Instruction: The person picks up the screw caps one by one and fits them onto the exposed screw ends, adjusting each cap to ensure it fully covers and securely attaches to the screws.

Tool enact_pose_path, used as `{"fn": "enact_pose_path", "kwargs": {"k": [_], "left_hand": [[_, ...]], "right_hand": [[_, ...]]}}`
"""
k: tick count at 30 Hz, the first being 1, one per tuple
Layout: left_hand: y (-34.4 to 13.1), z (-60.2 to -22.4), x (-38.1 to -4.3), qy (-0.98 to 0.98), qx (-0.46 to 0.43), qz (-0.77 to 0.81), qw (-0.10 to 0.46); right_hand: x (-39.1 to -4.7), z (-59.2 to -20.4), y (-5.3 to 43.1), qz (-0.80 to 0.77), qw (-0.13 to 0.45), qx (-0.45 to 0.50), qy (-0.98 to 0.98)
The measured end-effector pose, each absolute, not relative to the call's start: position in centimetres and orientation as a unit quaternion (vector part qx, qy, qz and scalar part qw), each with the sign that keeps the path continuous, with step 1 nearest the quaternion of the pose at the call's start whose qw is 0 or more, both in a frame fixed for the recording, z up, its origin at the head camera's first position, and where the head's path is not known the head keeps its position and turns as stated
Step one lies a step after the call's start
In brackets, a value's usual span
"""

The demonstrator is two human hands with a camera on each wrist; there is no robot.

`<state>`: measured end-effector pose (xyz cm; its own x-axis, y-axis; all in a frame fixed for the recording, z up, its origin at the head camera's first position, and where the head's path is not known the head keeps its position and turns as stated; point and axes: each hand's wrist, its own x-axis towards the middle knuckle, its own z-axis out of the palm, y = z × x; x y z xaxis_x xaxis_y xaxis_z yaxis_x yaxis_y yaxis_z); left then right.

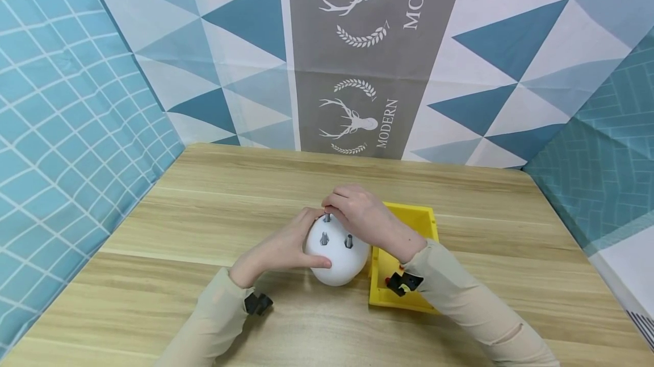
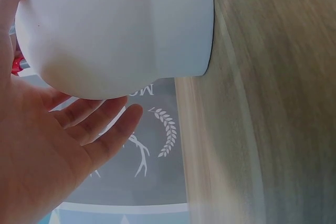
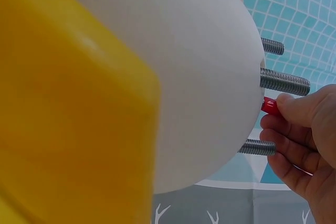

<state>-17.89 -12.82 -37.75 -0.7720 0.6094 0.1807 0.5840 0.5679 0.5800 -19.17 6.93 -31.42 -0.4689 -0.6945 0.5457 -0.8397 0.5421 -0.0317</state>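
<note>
A white dome-like body (image 1: 334, 267) with a rounded top and straighter lower side stands on the table. Threaded metal bolts (image 3: 286, 81) stick out of it, some with hex-shaped surrounds. My left hand (image 1: 286, 245) grips its left side, thumb across the front and fingers reaching round the back. In the left wrist view, those fingers (image 2: 107, 129) lie along the smooth curve. My right hand (image 1: 360, 213) is at the far upper side of the dome. Between thumb and forefinger it pinches a small red cylindrical piece (image 3: 270, 106) right at the dome's surface, among the bolts.
A yellow bin (image 1: 380, 297) stands just right of the dome, beneath my right forearm, with small red bits inside. Its wall (image 3: 105, 103) fills the left of the right wrist view. The wood-grain table (image 1: 204, 202) meets a patterned backdrop behind.
</note>
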Motion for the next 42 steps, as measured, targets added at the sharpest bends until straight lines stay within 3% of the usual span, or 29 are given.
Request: {"fn": "enact_pose_path", "kwargs": {"k": [31, 42], "left_hand": [[-12.8, -37.84, -18.0, 0.887, 0.331, 0.321, 0.029], [-12.85, -37.95, -18.1, 0.886, 0.336, 0.32, 0.024]], "right_hand": [[-18.9, -31.79, 6.67, 0.128, 0.216, 0.454, -0.855], [-18.94, -31.88, 6.58, 0.135, 0.18, 0.441, -0.869]]}}
